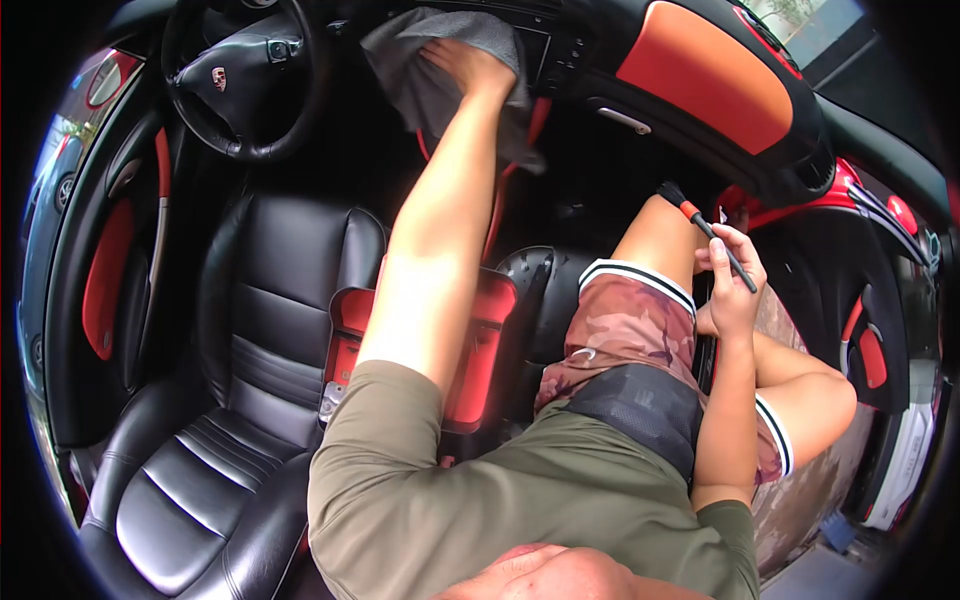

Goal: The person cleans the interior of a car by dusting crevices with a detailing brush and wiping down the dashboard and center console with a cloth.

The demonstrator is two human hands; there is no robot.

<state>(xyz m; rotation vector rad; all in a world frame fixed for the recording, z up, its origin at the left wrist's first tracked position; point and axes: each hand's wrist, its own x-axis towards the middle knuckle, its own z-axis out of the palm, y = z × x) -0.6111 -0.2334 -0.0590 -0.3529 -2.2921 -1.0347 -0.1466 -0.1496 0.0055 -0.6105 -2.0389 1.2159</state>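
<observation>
Cloth [402, 80] under left hand [468, 66], beside screen [539, 58], brush [694, 213] — black-bristled — in right hand [737, 275]

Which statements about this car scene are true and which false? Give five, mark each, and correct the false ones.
1. The left hand is on a grey cloth. True.
2. The right hand holds a screwdriver. False: it holds a brush.
3. The cloth covers the steering wheel. False: the wheel is uncovered, left of the cloth in the picture.
4. The brush has an orange band. True.
5. The person's shorts are plain white. False: they are camouflage-patterned.
</observation>
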